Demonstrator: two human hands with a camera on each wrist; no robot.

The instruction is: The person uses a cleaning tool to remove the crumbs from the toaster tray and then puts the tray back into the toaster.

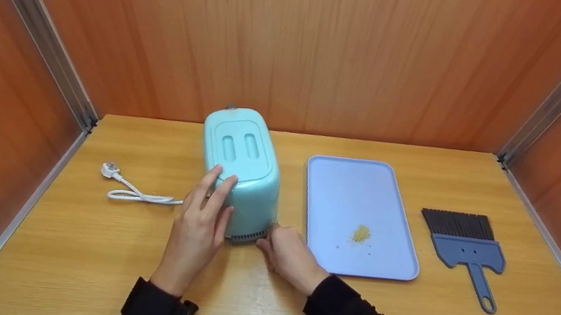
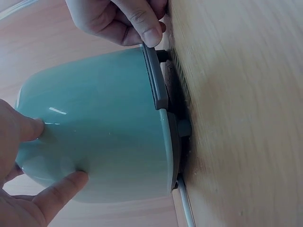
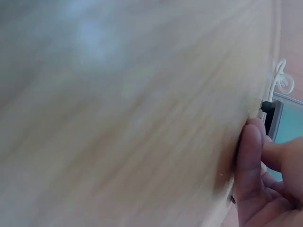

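Observation:
A mint-green toaster (image 1: 254,204) stands on the table with a two-grooved lid on top. My left hand (image 1: 195,229) lies against its near end, fingertips at the top edge and thumb (image 2: 64,191) on the end wall. Low at the toaster's near right corner, my right hand (image 1: 292,256) pinches the end of a dark grey crumb tray (image 2: 155,78) at the base. The right wrist view shows this right hand (image 3: 262,184) close to the tabletop, its fingers covering part of the base.
Right of the toaster lies a lavender tray (image 1: 349,192) with a small heap of yellowish crumbs (image 1: 360,234). Farther right is a grey-blue brush (image 1: 470,252) with dark bristles. The white cord and plug (image 1: 110,170) lie to the left. Wooden panels (image 1: 300,41) enclose the table.

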